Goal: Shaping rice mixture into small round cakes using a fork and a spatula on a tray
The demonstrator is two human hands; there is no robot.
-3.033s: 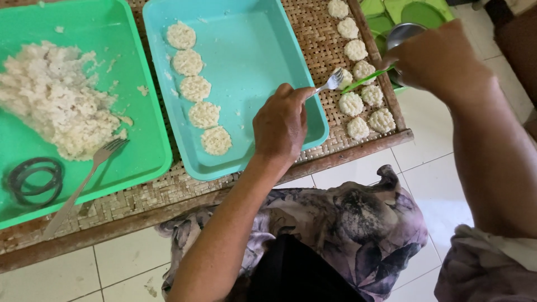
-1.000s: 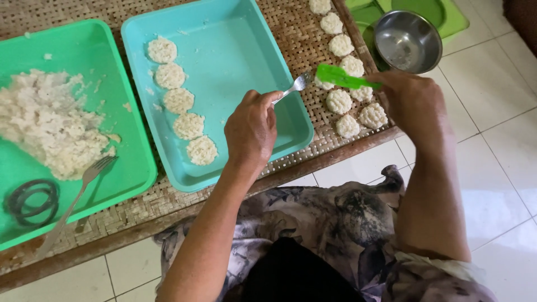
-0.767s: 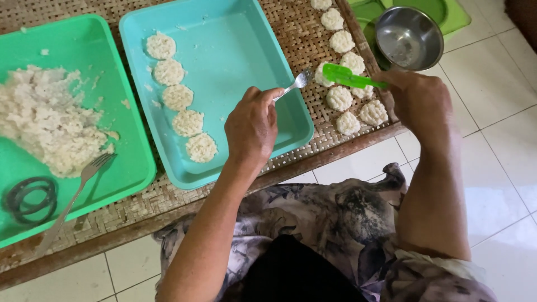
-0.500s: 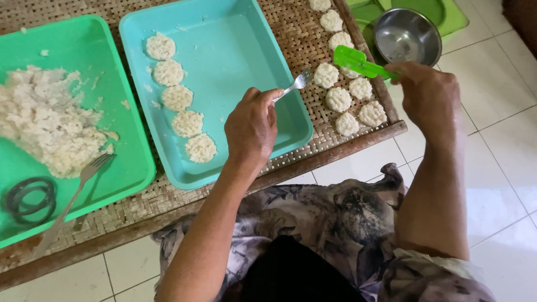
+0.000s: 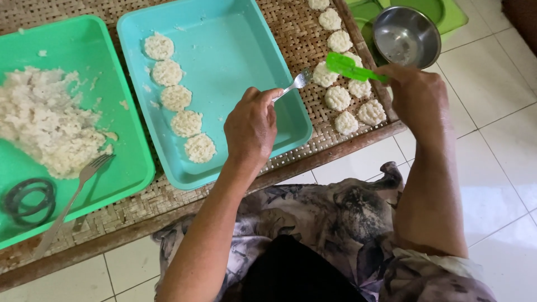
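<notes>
Holding in left hand: left hand (image 5: pixel 251 127) closed around the handle of a metal fork (image 5: pixel 291 88), tines pointed up and to the right, toward the rice cakes.
Holding in right hand: right hand (image 5: pixel 414 92) closed on a green spatula (image 5: pixel 351 67), blade reached to the left over the woven mat.
Position of the cakes: cluster of white rice cakes (image 5: pixel 345 92) lay on the woven mat (image 5: pixel 291 33) of the desk, between both tools, just right of the turquoise tray (image 5: pixel 235 50).
Key relation: fork tines touched or almost touched the left cake of the cluster; spatula blade lay just above it, from the opposite side; long axes of the two tools met at an angle there.
Nearer hand: right hand closer to the cluster; left hand stayed over the tray corner.
Other things: row of five cakes (image 5: pixel 176 96) in the tray, steel bowl (image 5: pixel 406 36) behind the right hand, loose rice (image 5: pixel 45 126) and second fork (image 5: pixel 75 196) in the green tray (image 5: pixel 126 168).
</notes>
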